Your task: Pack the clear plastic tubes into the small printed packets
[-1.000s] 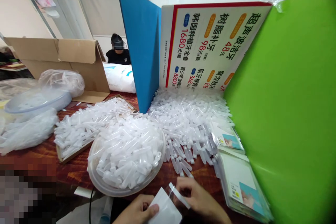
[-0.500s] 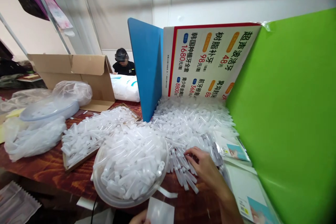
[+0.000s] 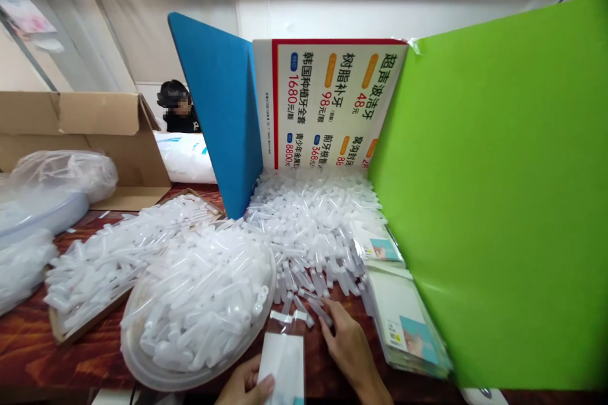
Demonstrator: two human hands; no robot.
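My left hand (image 3: 249,386), low in the view, is closed on a clear plastic packet (image 3: 282,361) with a white card inside, thumb on its front. Its clear top end lies by a few loose tubes. To the right, my right hand (image 3: 349,338) pinches a small translucent plastic tube (image 3: 321,312) between thumb and fingers; whether it has more than one I cannot tell. Beyond both hands spreads a heap of the same tubes (image 3: 313,215). A round tub (image 3: 130,357) on the left is piled high with them.
A cardboard tray (image 3: 90,319) of tubes and plastic bags (image 3: 23,272) lie left. Stacked packets (image 3: 399,304) stand along the green panel (image 3: 494,202). Blue (image 3: 218,107) and printed panels (image 3: 327,107) enclose the heap. Behind the cardboard box (image 3: 95,145) sits a person (image 3: 178,107).
The view has swung right. My left hand has raised the packet further into view. My right hand has drawn back from the heap toward the packet, bringing a tube along.
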